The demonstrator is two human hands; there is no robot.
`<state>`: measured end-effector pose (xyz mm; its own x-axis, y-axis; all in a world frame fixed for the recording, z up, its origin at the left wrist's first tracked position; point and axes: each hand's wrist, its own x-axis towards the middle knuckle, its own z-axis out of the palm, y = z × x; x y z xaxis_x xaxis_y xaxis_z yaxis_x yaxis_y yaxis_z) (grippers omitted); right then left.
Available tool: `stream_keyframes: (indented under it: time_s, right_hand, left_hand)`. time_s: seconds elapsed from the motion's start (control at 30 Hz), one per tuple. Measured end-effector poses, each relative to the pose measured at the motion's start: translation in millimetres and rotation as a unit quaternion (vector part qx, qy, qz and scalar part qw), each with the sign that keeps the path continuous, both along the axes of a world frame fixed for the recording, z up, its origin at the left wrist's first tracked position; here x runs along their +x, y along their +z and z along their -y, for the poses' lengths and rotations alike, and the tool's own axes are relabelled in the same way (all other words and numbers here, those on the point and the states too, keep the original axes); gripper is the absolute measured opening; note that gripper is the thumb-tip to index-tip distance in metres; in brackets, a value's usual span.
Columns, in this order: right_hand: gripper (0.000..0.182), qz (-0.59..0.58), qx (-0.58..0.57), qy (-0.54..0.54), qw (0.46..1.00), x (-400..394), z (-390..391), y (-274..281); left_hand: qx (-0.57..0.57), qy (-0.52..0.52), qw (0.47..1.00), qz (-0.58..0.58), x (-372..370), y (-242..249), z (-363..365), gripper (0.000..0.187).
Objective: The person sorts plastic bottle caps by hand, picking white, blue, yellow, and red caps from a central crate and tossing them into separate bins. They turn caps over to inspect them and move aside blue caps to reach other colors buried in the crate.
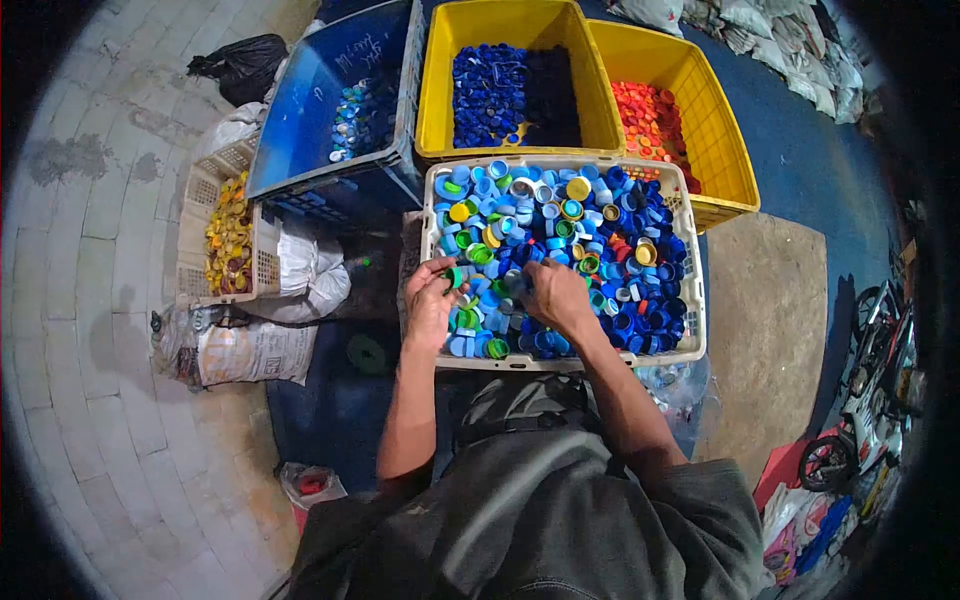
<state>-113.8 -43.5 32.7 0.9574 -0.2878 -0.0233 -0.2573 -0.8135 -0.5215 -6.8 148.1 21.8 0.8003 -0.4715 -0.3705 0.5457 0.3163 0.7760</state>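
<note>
In front of me a white plastic tray (697, 310) is heaped with bottle caps, mostly light and dark blue, with some green, yellow, white and red ones among them. At its left edge my left hand (430, 305) is closed, with a green bottle cap (455, 277) pinched between thumb and fingers. My right hand (560, 297) reaches into the middle of the heap, fingers bent down among the blue caps. Its fingertips are partly hidden, and I cannot make out what they hold.
Behind the tray stand a blue crate (290, 130) with blue and white caps, a yellow crate (437, 90) with dark blue caps and another yellow crate (725, 150) with orange-red caps. A beige basket (265, 255) of yellow caps stands left, above a stuffed sack (255, 352).
</note>
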Motion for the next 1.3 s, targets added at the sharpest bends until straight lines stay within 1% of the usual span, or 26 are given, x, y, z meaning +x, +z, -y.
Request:
stream_keyframes:
  time_s: [0.07,0.1,0.13,0.17,0.2,0.3,0.33,0.4,0.43,0.47,0.5,0.53,0.57,0.67,0.7,0.8,0.83,0.87,0.93,0.97,1.03,1.07,1.1,1.2,1.23,1.3]
  right_hand:
    - [0.015,0.001,-0.023,-0.001,1.000,5,-4,-15]
    - [0.032,-0.071,-0.014,-0.002,0.997,9,-4,-18]
    - [0.026,-0.052,-0.018,0.000,0.998,9,-5,-21]
    - [0.021,-0.032,-0.021,0.004,0.999,9,-8,-24]
    - [0.017,-0.011,-0.023,0.006,1.000,9,-10,-24]
    - [0.019,0.011,0.039,0.002,0.999,3,-4,-12]
    - [0.022,0.002,0.112,-0.004,0.994,-1,0,-3]
    - [0.027,-0.014,0.255,-0.015,0.967,-11,11,13]
    - [0.021,0.049,0.346,0.004,0.937,-19,18,0]
    - [0.018,0.053,0.475,-0.017,0.878,-29,24,-10]
    - [0.016,0.057,0.594,-0.038,0.802,-37,27,-11]
    - [0.015,0.062,0.702,-0.056,0.708,-45,28,-12]
    - [0.021,0.070,0.744,-0.061,0.662,-52,29,-11]
    - [0.028,0.098,0.773,-0.033,0.625,-57,27,4]
    - [0.034,0.107,0.797,0.015,0.594,-57,28,0]
    - [0.032,0.116,0.830,-0.029,0.545,-61,21,-1]
    - [0.030,0.140,0.814,-0.036,0.563,-60,16,-4]
    - [0.031,0.129,0.817,-0.078,0.557,-58,14,-2]
    - [0.034,0.103,0.819,-0.159,0.542,-54,10,3]
    - [0.034,0.064,0.804,-0.170,0.566,-50,10,3]
    - [0.032,0.044,0.631,-0.169,0.756,-34,6,-4]
    - [0.031,0.034,0.527,-0.162,0.833,-25,2,-11]
    - [0.032,0.104,0.406,-0.115,0.900,-13,0,-23]
    - [0.035,0.032,0.199,-0.112,0.973,16,-8,-8]
    - [0.035,0.016,0.132,-0.117,0.984,24,-11,-8]
    - [0.036,-0.005,0.084,-0.122,0.989,38,-11,-14]
  left_hand:
    - [-0.054,0.014,0.997,-0.047,-1,3,-6,0.027]
    - [-0.087,0.024,0.993,-0.079,-2,5,-9,0.026]
    - [-0.118,0.033,0.986,-0.109,-3,6,-11,0.026]
    - [-0.116,0.033,0.987,-0.103,-4,7,-11,0.020]
    - [-0.059,0.025,0.995,-0.070,-4,4,-11,0.019]
    - [0.136,-0.016,0.990,0.034,0,-10,-7,0.021]
    - [0.192,-0.017,0.974,0.117,-2,-5,-1,0.021]
    - [0.298,-0.019,0.912,0.280,-4,3,13,0.021]
    - [0.390,-0.047,0.847,0.357,4,-2,13,0.025]
    - [0.407,-0.052,0.826,0.387,9,-8,17,0.026]
    - [0.423,-0.056,0.802,0.417,13,-6,24,0.028]
    - [0.438,-0.060,0.777,0.447,18,-5,29,0.030]
    - [0.450,-0.070,0.760,0.463,22,-5,34,0.033]
    - [0.471,-0.128,0.756,0.436,31,-4,48,0.033]
    - [0.472,-0.132,0.748,0.448,34,-8,51,0.032]
    - [0.479,-0.146,0.743,0.444,39,-18,53,0.030]
    - [0.473,-0.129,0.729,0.477,41,-20,51,0.028]
    - [0.461,-0.124,0.758,0.443,41,-22,50,0.026]
    - [0.438,-0.109,0.812,0.370,36,-1,50,0.022]
    - [0.350,-0.087,0.866,0.346,40,-15,42,0.019]
    - [0.260,-0.062,0.936,0.228,44,-14,31,0.019]
    - [0.212,-0.049,0.962,0.167,44,-14,26,0.018]
    - [0.196,-0.053,0.974,0.101,38,6,23,0.023]
    - [0.010,-0.005,1.000,-0.001,36,2,7,0.022]
    - [-0.071,-0.003,0.996,-0.053,35,1,2,0.018]
    - [-0.143,0.019,0.984,-0.105,28,7,-4,0.017]
